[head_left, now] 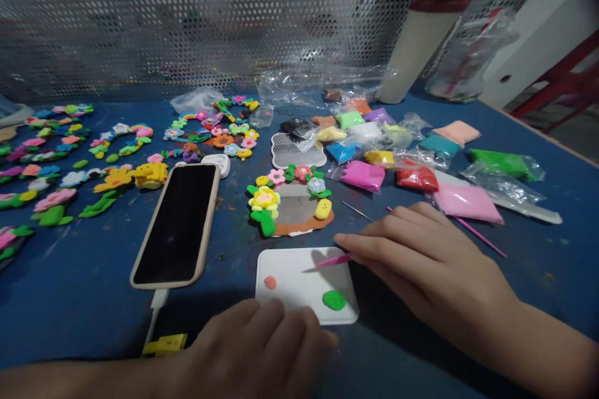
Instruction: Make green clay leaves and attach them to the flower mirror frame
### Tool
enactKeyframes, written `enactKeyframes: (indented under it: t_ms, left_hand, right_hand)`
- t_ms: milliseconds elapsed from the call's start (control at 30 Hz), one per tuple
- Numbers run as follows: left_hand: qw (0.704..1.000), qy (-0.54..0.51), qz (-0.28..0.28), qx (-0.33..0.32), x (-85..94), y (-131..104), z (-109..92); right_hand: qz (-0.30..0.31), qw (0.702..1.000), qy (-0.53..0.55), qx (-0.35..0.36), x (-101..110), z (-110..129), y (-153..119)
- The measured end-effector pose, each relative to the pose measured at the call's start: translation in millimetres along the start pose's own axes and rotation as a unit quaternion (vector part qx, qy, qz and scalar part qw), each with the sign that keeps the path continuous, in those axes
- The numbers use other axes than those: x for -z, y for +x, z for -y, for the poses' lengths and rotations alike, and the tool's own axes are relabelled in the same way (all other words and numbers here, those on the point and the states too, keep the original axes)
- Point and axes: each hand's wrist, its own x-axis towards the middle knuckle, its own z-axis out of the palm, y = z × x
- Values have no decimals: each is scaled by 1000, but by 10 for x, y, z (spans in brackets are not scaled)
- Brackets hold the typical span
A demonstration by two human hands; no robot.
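Note:
My right hand [421, 255] grips a thin pink sculpting tool [333, 260], whose tip hovers over a small white board [299, 280]. On the board lie a small orange clay dab [270, 282] and a green clay blob [334, 300]. My left hand [262, 349] rests with curled fingers at the board's near edge and holds nothing that I can see. Just beyond the board lies a small mirror [294, 209] framed with clay flowers.
A phone [178, 224] lies face up at the left, plugged into a cable. Many clay flower figures [70, 156] cover the left of the blue table. Bags of coloured clay [397, 156] lie at the right, a tall cup [421, 43] behind them. A perforated metal screen closes the back.

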Motion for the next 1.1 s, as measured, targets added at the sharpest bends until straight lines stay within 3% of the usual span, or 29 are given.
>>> enactKeyframes:
  t_ms: [133, 367, 733, 967, 1100]
  left_hand:
    - [993, -83, 71, 45, 17, 124, 53]
    - [983, -69, 131, 106, -119, 354, -10]
    - [984, -86, 154, 39, -205, 328, 68]
    - [973, -132, 186, -43, -24, 424, 123]
    - [960, -179, 214, -18, 80, 461, 125]
  right_hand:
    - [-14, 999, 11, -33, 2, 2, -10]
    - [-35, 993, 70, -93, 70, -47, -30]
    - [-49, 992, 68, -91, 139, -137, -52]
    - [-45, 993, 65, -87, 157, -132, -45]
    - [-43, 994, 61, -77, 138, -144, -55]
